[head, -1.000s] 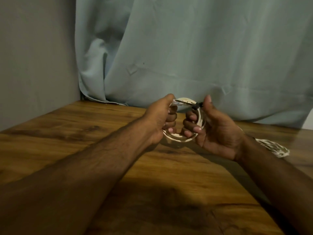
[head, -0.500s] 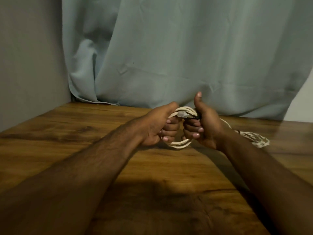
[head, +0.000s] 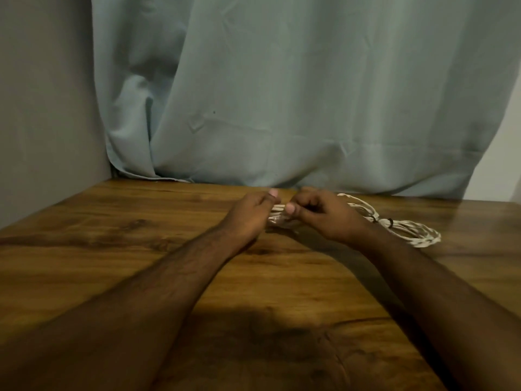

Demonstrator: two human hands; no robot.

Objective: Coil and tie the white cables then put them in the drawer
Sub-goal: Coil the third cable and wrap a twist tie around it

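One white bundle [head: 406, 230] already lies tied on the counter [head: 112, 249], at about three o'clock of the hands. The left hand [head: 248, 214] and right hand [head: 324, 215] are both closed on a second coil [head: 277, 218], low over the counter, thumbs pinching it between them. Tying it and stowing both appear to remain; no drawer is visible.

Most of the held white cable coil [head: 277, 217] hidden behind both hands [head: 293, 214]; its tie blurred.

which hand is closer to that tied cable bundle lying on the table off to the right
The right hand. The tied bundle lies just beyond its wrist, while the left hand sits on the far side of the right hand, both gripping another coil.
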